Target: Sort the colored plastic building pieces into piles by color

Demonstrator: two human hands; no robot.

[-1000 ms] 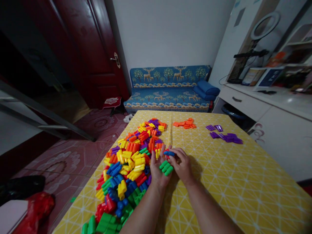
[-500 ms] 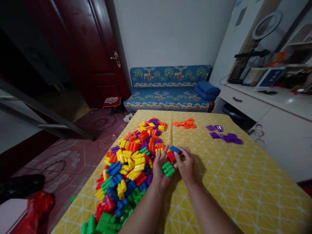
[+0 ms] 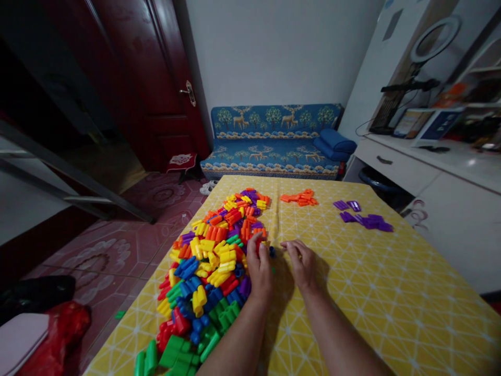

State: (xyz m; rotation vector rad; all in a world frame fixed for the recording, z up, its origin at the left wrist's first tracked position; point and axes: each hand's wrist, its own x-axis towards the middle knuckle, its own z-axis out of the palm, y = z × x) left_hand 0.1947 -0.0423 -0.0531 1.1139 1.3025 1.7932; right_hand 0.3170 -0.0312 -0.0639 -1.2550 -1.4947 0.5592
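My left hand (image 3: 260, 269) is at the right edge of a heap of plastic building blocks (image 3: 211, 256), its back toward me and its fingers curled. A blue block (image 3: 272, 251) shows just beyond its thumb, with a sliver of green beneath it. The hand hides most of what it grips. To its right, above the yellow tablecloth (image 3: 352, 282), my right hand (image 3: 302, 262) has loosely bent fingers, slightly apart, with nothing visible in them. The heap mixes yellow, red, orange, blue, green and purple blocks.
Orange blocks (image 3: 300, 198) form a small group at the far side of the table. Purple blocks (image 3: 368, 220) lie in another group at the far right. Behind the table is a blue patterned sofa (image 3: 270, 141); a white cabinet (image 3: 450, 203) stands on the right.
My left hand has turned from palm up, with green, red and blue blocks showing on it, to back toward me. My right hand has let go of the blue block and drawn away slightly rightward.
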